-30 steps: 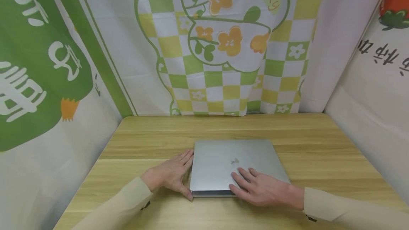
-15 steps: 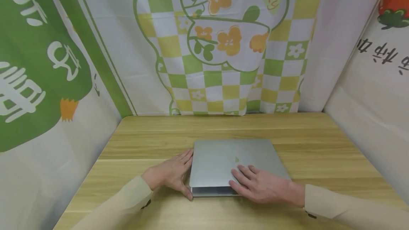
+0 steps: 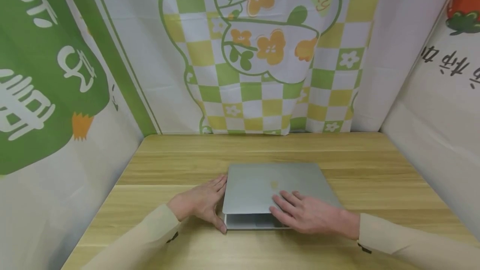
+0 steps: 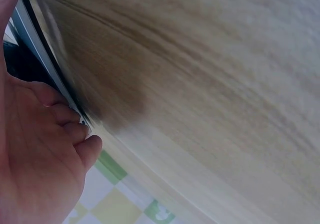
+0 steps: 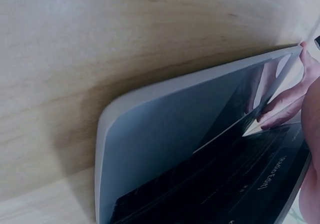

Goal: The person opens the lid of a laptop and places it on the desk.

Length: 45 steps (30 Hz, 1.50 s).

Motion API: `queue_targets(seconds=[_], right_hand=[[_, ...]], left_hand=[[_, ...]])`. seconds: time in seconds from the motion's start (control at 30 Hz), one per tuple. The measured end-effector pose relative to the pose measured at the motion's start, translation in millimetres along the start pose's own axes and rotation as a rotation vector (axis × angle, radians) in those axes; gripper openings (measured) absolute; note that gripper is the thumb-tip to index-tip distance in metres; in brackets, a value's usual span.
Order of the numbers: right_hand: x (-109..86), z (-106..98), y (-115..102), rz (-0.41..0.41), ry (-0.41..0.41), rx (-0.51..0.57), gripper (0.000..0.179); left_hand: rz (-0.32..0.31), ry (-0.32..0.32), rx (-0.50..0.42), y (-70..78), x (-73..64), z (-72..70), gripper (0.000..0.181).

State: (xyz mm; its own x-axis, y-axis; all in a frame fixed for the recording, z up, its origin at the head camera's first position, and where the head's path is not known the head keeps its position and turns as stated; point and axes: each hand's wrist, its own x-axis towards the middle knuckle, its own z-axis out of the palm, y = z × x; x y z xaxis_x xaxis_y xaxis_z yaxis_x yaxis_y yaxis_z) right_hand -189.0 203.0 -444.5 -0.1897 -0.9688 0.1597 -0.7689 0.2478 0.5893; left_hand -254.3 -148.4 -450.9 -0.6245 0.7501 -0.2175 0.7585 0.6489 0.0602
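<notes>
A silver laptop (image 3: 251,188) lies on the table, its lid raised a little off the base (image 3: 243,222). My right hand (image 3: 309,213) grips the front edge of the lid, fingers flat on top; its thumb is hidden in the head view. My left hand (image 3: 200,204) rests along the laptop's left side, with straight fingers and the thumb by the front left corner. In the right wrist view, a dark lit screen (image 5: 270,179) with some text faces down over the base, and part of my left hand (image 5: 287,103) appears beyond.
The wooden table (image 3: 176,153) reaches back to a curtain (image 3: 210,86) with checks and flowers. Printed cloths hang on both sides, a green-patterned one (image 3: 41,95) at left and a pale one (image 3: 442,107) at right.
The front edge of the lid has risen, widening the gap above the base. My right hand has moved up slightly with it. My left hand stays by the left side.
</notes>
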Motion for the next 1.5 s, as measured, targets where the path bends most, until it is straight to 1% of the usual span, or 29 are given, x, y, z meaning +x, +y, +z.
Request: queue_targets(seconds=[0.2, 0.47, 0.63, 0.7, 0.9, 1.03, 1.23, 1.5], right_hand=[[0.8, 0, 3, 0.007, 0.025, -0.001, 0.047], [2.6, -3, 6, 0.011, 0.118, -0.039, 0.045], [4.4, -5, 10, 0.009, 0.156, -0.054, 0.043], [4.7, -6, 12, 0.006, 0.148, -0.050, 0.044], [4.0, -10, 16, 0.001, 0.092, -0.044, 0.046], [5.7, -12, 20, -0.003, 0.112, -0.055, 0.045], [8.1, -11, 25, -0.012, 0.173, -0.051, 0.043], [9.1, -15, 32, -0.015, 0.147, -0.017, 0.046]], left_hand=[[0.006, 0.014, -0.001, -0.8, -0.1, -0.3, 0.139], [-0.015, -0.005, 0.008, 1.0, -0.5, -2.1, 0.140], [-0.006, 0.003, 0.015, 0.6, -0.3, -2.3, 0.139], [-0.007, 0.001, 0.018, 0.3, -0.3, -1.9, 0.139], [0.008, 0.002, 0.010, 0.5, -0.1, -2.1, 0.139], [0.024, 0.006, 0.011, 0.8, -0.3, -3.2, 0.138], [0.014, -0.001, 0.014, 1.1, -0.3, -4.7, 0.137], [0.016, -0.002, 0.008, 1.0, -0.3, -5.9, 0.137]])
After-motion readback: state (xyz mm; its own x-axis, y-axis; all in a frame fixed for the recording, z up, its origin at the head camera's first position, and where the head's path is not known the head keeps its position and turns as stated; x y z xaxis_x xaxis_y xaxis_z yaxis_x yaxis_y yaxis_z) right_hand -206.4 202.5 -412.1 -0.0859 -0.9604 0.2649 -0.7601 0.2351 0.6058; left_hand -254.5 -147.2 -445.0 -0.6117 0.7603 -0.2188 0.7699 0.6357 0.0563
